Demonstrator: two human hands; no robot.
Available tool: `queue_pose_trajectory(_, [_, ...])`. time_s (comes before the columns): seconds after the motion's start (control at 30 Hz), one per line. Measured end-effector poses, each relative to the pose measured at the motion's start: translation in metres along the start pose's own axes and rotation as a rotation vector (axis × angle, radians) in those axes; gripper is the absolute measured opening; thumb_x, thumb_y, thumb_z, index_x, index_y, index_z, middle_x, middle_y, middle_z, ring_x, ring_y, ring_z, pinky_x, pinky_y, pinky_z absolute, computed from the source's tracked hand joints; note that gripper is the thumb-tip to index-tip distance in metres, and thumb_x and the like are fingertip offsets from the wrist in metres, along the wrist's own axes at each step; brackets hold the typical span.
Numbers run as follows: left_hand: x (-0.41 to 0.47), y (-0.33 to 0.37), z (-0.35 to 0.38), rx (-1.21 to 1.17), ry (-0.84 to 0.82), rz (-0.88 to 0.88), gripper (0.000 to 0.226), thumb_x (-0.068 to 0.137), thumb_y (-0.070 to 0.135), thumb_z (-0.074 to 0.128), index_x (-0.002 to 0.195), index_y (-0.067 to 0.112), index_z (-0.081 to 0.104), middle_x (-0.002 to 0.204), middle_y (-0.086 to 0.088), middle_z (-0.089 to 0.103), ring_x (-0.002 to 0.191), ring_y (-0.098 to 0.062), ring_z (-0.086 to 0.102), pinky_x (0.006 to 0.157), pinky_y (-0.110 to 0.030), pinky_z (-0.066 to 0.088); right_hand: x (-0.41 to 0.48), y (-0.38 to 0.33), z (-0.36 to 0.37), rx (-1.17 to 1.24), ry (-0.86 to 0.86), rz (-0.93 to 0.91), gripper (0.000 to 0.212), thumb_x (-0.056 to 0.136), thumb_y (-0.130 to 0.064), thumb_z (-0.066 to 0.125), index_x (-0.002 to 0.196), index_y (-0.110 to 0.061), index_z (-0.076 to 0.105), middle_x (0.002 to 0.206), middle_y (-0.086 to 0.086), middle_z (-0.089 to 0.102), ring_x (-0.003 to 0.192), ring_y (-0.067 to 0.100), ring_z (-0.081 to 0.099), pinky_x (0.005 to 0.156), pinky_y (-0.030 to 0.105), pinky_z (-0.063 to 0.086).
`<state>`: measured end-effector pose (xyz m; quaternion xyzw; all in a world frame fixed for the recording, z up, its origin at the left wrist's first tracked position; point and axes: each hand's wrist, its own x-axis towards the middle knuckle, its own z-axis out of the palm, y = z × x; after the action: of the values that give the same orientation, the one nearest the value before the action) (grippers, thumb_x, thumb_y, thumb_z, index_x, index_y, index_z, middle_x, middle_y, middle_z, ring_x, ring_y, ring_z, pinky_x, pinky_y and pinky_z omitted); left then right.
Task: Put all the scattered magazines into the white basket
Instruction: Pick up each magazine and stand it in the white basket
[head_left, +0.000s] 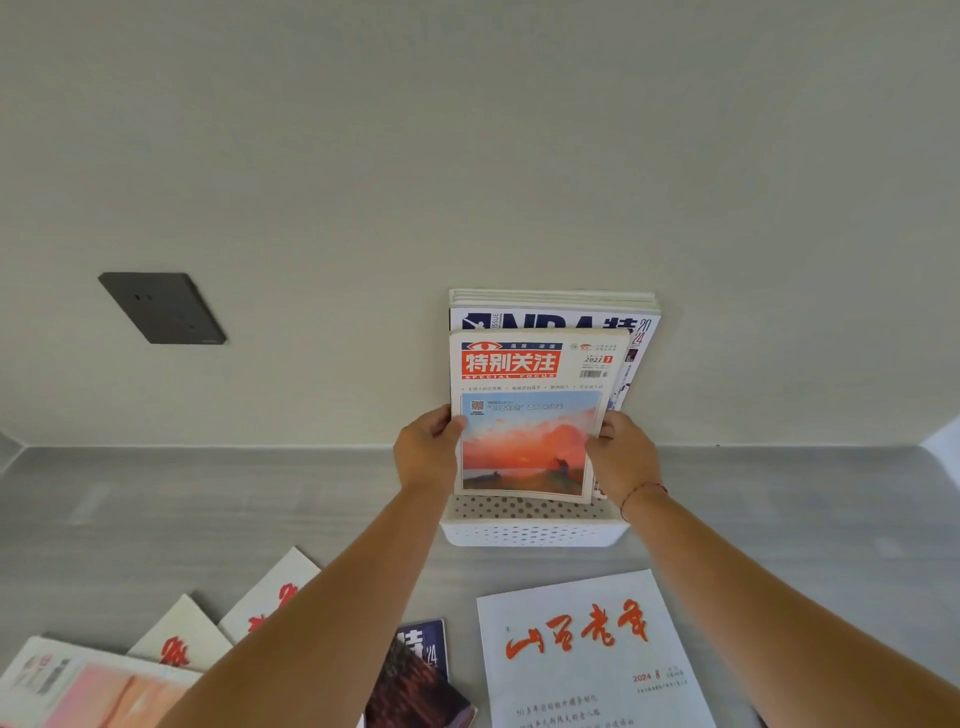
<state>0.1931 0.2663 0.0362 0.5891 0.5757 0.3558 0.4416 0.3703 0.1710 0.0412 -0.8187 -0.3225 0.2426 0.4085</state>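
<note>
A magazine with a red title block and a sunset picture (527, 415) stands upright over the white perforated basket (530, 532) at the wall. My left hand (427, 452) grips its left edge and my right hand (621, 457) grips its right edge. Behind it in the basket stand several magazines, the front one an NBA issue (571, 321). Loose on the table lie a white magazine with red brush lettering (592, 654), a dark-covered magazine (418, 675), two white ones with red characters (270, 592) (182, 636) and a pink-covered one (78, 691).
The grey table (208, 509) runs to a pale wall. A dark socket plate (162, 307) sits on the wall at the left. My forearms cross over the loose magazines at the near edge.
</note>
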Motion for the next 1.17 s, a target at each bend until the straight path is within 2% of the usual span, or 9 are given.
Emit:
queue_pose_trajectory(0.1, [-0.003, 0.001, -0.002, -0.006, -0.015, -0.021, 0.017, 0.089, 0.023, 0.057, 0.103, 0.021, 0.066, 0.111, -0.001, 0.071, 0.084, -0.016, 0.060, 0.068, -0.021, 0.044, -0.005, 0.002, 0.000, 0.005, -0.022, -0.006, 0.033, 0.088, -0.011, 0.053, 0.121, -0.014, 0.050, 0.125, 0.006, 0.060, 0.103, 0.021, 0.056, 0.084, 0.030, 0.045])
queue_pose_trajectory(0.23, [-0.014, -0.003, -0.020, -0.018, 0.006, -0.095, 0.048, 0.087, 0.029, 0.062, 0.131, 0.013, 0.052, 0.127, -0.004, 0.062, 0.110, -0.022, 0.059, 0.094, -0.033, 0.048, -0.018, -0.004, -0.005, 0.036, 0.040, -0.033, 0.046, 0.087, -0.014, 0.058, 0.130, -0.012, 0.042, 0.136, 0.009, 0.048, 0.120, 0.028, 0.051, 0.094, 0.039, 0.048])
queue_pose_trajectory(0.3, [-0.025, -0.013, -0.037, -0.003, 0.013, -0.106, 0.050, 0.087, 0.030, 0.062, 0.133, 0.014, 0.050, 0.128, -0.005, 0.060, 0.115, -0.021, 0.057, 0.096, -0.030, 0.043, -0.033, -0.007, -0.007, 0.032, 0.092, -0.076, 0.049, 0.086, -0.017, 0.059, 0.132, -0.014, 0.041, 0.137, 0.009, 0.043, 0.121, 0.030, 0.049, 0.094, 0.044, 0.049])
queue_pose_trajectory(0.43, [-0.062, -0.052, -0.085, 0.084, 0.043, -0.133, 0.052, 0.087, 0.033, 0.061, 0.134, 0.016, 0.048, 0.133, -0.005, 0.056, 0.121, -0.021, 0.052, 0.102, -0.035, 0.040, -0.080, -0.013, 0.002, -0.022, 0.182, -0.265, 0.040, 0.085, -0.012, 0.060, 0.123, -0.015, 0.046, 0.130, 0.009, 0.044, 0.112, 0.021, 0.051, 0.087, 0.020, 0.045])
queue_pose_trajectory(0.5, [-0.087, -0.078, -0.114, 0.209, 0.068, -0.159, 0.053, 0.088, 0.035, 0.060, 0.136, 0.017, 0.046, 0.137, -0.006, 0.052, 0.126, -0.023, 0.048, 0.104, -0.036, 0.037, -0.109, -0.013, 0.016, -0.023, 0.110, -0.341, 0.035, 0.084, -0.009, 0.060, 0.117, -0.015, 0.049, 0.124, 0.007, 0.046, 0.107, 0.018, 0.052, 0.082, 0.018, 0.042])
queue_pose_trajectory(0.6, [-0.136, -0.119, -0.160, 0.404, 0.164, -0.195, 0.052, 0.090, 0.037, 0.055, 0.137, 0.017, 0.045, 0.138, -0.010, 0.050, 0.127, -0.028, 0.045, 0.104, -0.039, 0.036, -0.160, -0.008, 0.053, -0.081, -0.132, -0.381, 0.036, 0.083, -0.006, 0.061, 0.117, -0.011, 0.051, 0.121, 0.006, 0.047, 0.114, 0.022, 0.050, 0.093, 0.030, 0.044])
queue_pose_trajectory(0.87, [-0.270, -0.194, -0.245, 0.534, 0.418, -0.447, 0.063, 0.087, 0.042, 0.057, 0.141, 0.018, 0.036, 0.148, -0.006, 0.038, 0.135, -0.027, 0.035, 0.108, -0.044, 0.029, -0.257, -0.006, 0.146, -0.354, -0.729, -0.580, 0.053, 0.080, -0.037, 0.066, 0.125, -0.021, 0.043, 0.129, -0.001, 0.047, 0.124, 0.016, 0.044, 0.105, 0.031, 0.038])
queue_pose_trajectory(0.97, [-0.311, -0.214, -0.261, 0.510, 0.463, -0.544, 0.072, 0.083, 0.047, 0.061, 0.143, 0.018, 0.033, 0.150, -0.006, 0.035, 0.136, -0.027, 0.031, 0.109, -0.043, 0.028, -0.271, -0.012, 0.173, -0.566, -0.814, -0.747, 0.077, 0.076, -0.047, 0.065, 0.139, -0.022, 0.029, 0.144, 0.000, 0.038, 0.134, 0.020, 0.034, 0.113, 0.036, 0.028])
queue_pose_trajectory(1.17, [-0.345, -0.235, -0.270, 0.540, 0.369, -0.584, 0.091, 0.078, 0.051, 0.065, 0.148, 0.017, 0.016, 0.158, -0.004, 0.014, 0.144, -0.027, 0.014, 0.116, -0.044, 0.013, -0.278, -0.015, 0.196, -0.887, -0.839, -0.730, 0.102, 0.068, -0.059, 0.067, 0.146, -0.025, 0.011, 0.153, 0.001, 0.024, 0.140, 0.023, 0.026, 0.114, 0.051, 0.020])
